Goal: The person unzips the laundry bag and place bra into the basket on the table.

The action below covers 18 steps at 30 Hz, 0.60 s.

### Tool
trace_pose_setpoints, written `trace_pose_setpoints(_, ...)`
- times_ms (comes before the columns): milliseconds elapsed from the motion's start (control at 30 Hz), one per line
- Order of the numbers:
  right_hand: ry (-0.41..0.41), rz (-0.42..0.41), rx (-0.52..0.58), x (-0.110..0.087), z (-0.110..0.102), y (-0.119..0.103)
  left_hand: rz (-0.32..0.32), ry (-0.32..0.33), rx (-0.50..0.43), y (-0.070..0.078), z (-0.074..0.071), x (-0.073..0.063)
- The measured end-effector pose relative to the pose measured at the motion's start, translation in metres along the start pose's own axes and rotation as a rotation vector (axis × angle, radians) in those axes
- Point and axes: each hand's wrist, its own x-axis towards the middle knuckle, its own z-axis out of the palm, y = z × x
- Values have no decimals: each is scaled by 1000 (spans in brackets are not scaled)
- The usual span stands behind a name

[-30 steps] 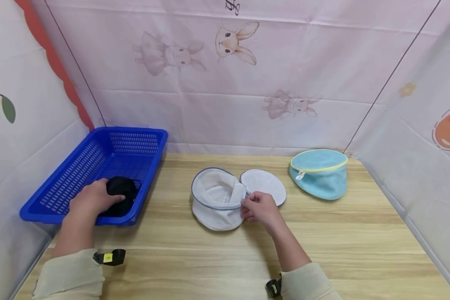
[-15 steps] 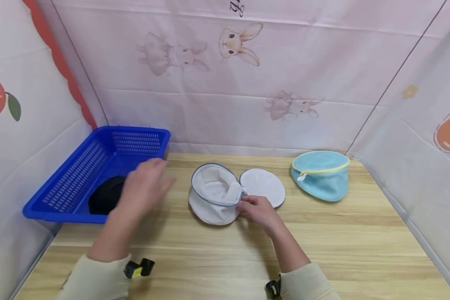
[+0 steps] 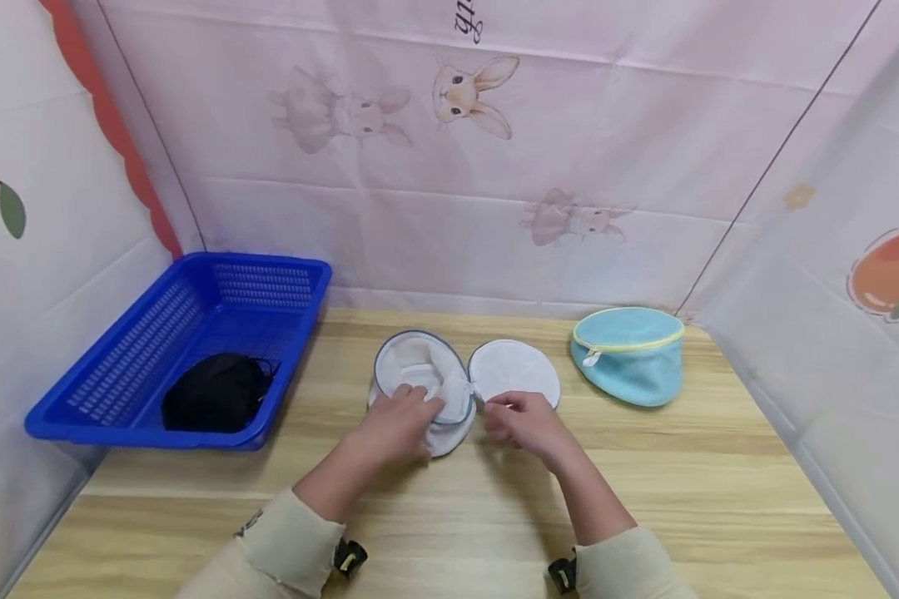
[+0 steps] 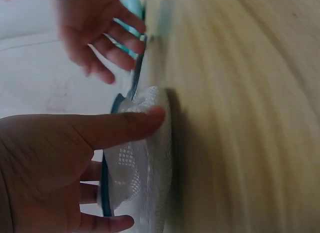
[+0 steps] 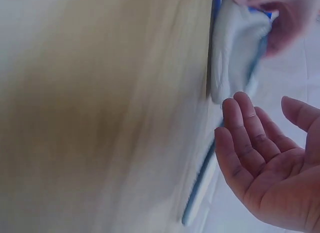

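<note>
A white mesh laundry bag (image 3: pixel 459 437) with a blue-edged rim stands unzipped on the table, its round lid (image 3: pixel 515 373) folded out to the right. My left hand (image 3: pixel 400 424) grips the near side of the bag, fingers over the rim and thumb on the outer mesh. In the left wrist view that thumb (image 4: pixel 135 125) lies along the mesh, while some fingers are partly hidden behind the rim. Just right of the bag, near the lid's hinge, hovers my right hand (image 3: pixel 528 424). The right wrist view shows its palm (image 5: pixel 277 178) with loosely bent fingers holding nothing.
A blue plastic basket (image 3: pixel 270 291) stands at the left with a black cloth item (image 3: pixel 213 395) inside. At the back right sits a zipped turquoise mesh bag (image 3: pixel 637 370) with a yellow zip. Fabric walls enclose the table (image 3: pixel 449 532) behind and at both sides.
My left hand has left the black item in the basket and moved right onto the white bag. My right hand has let go of the bag's rim. The rim sits lower and tilted.
</note>
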Motion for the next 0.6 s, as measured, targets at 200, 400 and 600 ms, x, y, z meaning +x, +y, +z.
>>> trace_pose_setpoints(200,37,15,-74,1,-26,-1,-56,5,27,-21,12,12)
trace_pose_setpoints(400,75,-12,-94,2,-55,3,-165,43,2,-59,12,21)
trace_pose_setpoints(600,210,-134,-226,9,-89,5,-305,22,-57,-95,15,18)
